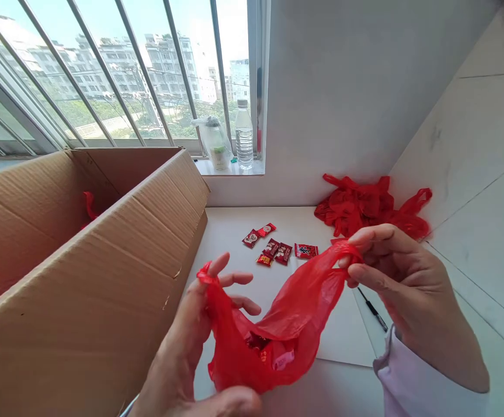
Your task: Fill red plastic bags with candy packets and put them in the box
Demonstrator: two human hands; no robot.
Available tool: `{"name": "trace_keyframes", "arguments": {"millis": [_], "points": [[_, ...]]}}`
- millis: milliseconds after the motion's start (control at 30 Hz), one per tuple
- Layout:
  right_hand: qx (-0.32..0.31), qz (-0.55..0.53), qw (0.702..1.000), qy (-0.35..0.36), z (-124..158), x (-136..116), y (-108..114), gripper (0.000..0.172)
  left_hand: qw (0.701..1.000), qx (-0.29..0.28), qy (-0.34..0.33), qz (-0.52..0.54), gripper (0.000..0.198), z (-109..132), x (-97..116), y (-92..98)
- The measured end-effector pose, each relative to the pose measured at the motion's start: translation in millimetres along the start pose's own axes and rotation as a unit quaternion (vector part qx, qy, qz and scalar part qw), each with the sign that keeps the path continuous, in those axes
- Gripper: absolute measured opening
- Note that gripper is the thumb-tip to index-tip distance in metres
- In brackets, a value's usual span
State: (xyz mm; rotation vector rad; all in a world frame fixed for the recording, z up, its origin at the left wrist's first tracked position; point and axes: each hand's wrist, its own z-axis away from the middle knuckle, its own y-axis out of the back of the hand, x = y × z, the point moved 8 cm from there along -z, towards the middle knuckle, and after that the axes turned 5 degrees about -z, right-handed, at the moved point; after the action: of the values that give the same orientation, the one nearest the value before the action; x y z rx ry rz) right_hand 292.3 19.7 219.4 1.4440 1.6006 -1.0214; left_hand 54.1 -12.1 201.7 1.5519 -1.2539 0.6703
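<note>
A red plastic bag [295,307] hangs between my two hands, its mouth facing me. Inside it lie several wrapped sweets, among them a pink packet [283,359]. My left hand [191,341] has one bag handle looped over a finger, with its fingers spread along the bag's left side. Between thumb and fingertips, my right hand [394,275] pinches the other handle, raised to the right. Beyond the bag, several small dark red and red packets [271,248] lie on the white surface, and a red packet with black lettering [306,251] lies to their right.
At left stands a tall open cardboard box [104,278] with some red plastic inside. Red bags [360,202] are heaped against the wall at back right. A black pen [372,310] lies by my right hand. A water bottle [243,136] and plastic-wrapped cup [217,145] stand on the windowsill.
</note>
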Motion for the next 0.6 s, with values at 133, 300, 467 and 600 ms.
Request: {"name": "trace_keyframes", "arguments": {"millis": [133, 300, 467, 600], "points": [[-0.079, 0.005, 0.995, 0.061, -25.5, -25.9, -47.3, 0.015, 0.996, -0.075, 0.019, -0.046, 0.093, -32.6, 10.2, -14.7], [-0.204, 0.157, 0.951, 0.171, -38.1, -53.2, -95.2, 0.019, 0.965, -0.099, -0.072, -0.232, 0.041, -64.4, 17.1, -30.7], [-0.361, 0.249, 0.869, 0.229, -21.6, -35.9, -118.9, 0.015, 0.961, -0.125, -0.121, -0.217, 0.026, -58.6, 1.0, -48.1], [-0.257, 0.217, 0.93, 0.148, -41.0, -0.6, -87.2, 0.02, 0.984, -0.127, 0.013, -0.121, 0.032, -55.6, -24.7, -43.2]]}}
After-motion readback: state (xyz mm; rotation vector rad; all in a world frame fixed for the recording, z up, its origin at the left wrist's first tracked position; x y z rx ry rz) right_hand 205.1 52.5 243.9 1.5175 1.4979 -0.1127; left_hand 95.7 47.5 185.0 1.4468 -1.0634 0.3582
